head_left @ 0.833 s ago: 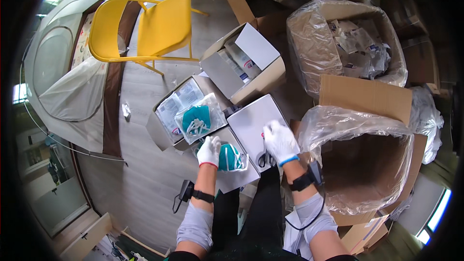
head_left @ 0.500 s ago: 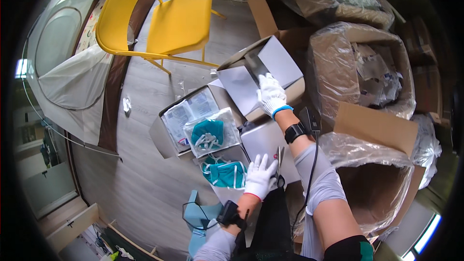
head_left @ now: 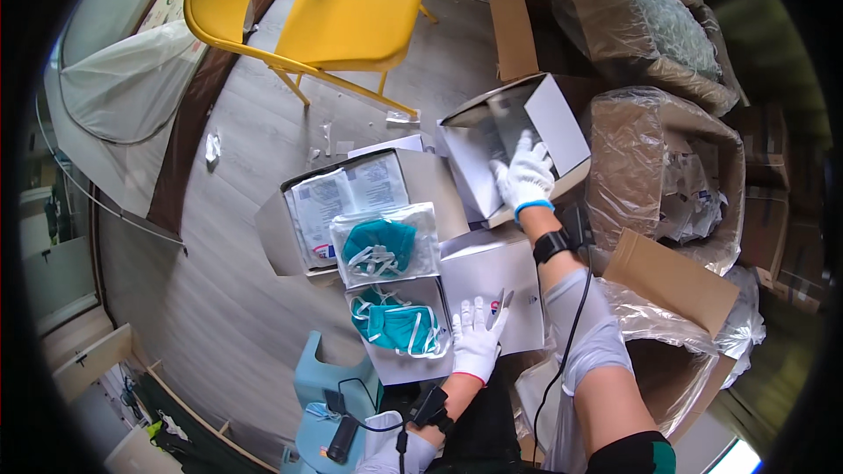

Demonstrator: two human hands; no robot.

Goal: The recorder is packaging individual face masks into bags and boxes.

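Note:
My right hand (head_left: 524, 180), in a white glove with a blue cuff, is at the near side of an open white box (head_left: 470, 167), its fingers stretched over the opening. A blurred grey panel shows inside that box. My left hand (head_left: 476, 340), gloved in white with a red cuff, rests spread on a closed white box (head_left: 518, 276). Scissors (head_left: 506, 300) show beside its thumb, their handles mostly hidden. Left of it lie green face masks (head_left: 408, 327) with white straps. Above them a bagged green mask (head_left: 379, 246) overlaps an open box of flat white packets (head_left: 329, 202).
A yellow folding chair (head_left: 347, 17) stands at the far left beside a pale tent (head_left: 132, 96). Plastic-lined cartons (head_left: 623, 167) line the right side, one with shredded filler (head_left: 676, 31). A light-blue stool (head_left: 307, 382) is at the near left, with a black device (head_left: 342, 439) on it.
The view has shifted, showing more of the stool. My right hand stays at the open box, whose inner panel is now blurred. My left hand remains spread beside the scissors.

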